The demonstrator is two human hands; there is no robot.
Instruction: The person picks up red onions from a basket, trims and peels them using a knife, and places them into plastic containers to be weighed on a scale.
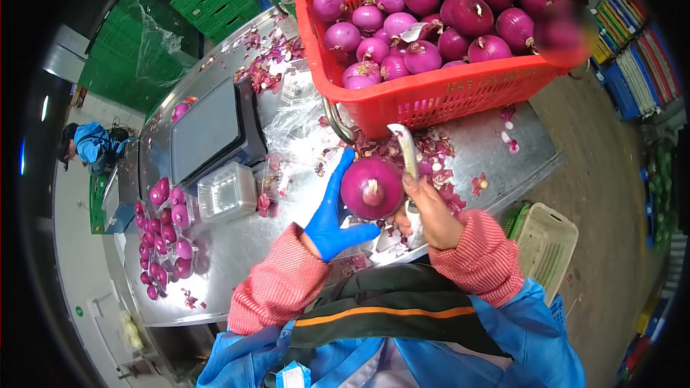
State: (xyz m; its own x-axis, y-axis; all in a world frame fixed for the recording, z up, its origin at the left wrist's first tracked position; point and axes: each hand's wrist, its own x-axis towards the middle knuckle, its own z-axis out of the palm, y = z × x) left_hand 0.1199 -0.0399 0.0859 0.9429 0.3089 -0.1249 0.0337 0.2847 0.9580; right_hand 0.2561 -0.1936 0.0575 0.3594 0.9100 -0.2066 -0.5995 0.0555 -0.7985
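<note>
A large red onion [371,188] is held over the near edge of the metal table, its pale stem end facing up. My left hand [334,219], in a blue glove, curves round the onion's left side with thumb and fingers wrapped against it. My bare right hand [433,217] grips a small curved knife [405,149] whose blade points up and away, just right of the onion. Beneath both hands lie loose onion skins [438,154]. The knife's handle is partly hidden by the fingers.
A red crate [445,99] full of onions stands beyond my hands. To the left are a scale [208,129], clear plastic boxes [226,192] and packed onions [164,233]. A pale crate [546,248] sits low at the right. A person [93,145] is at far left.
</note>
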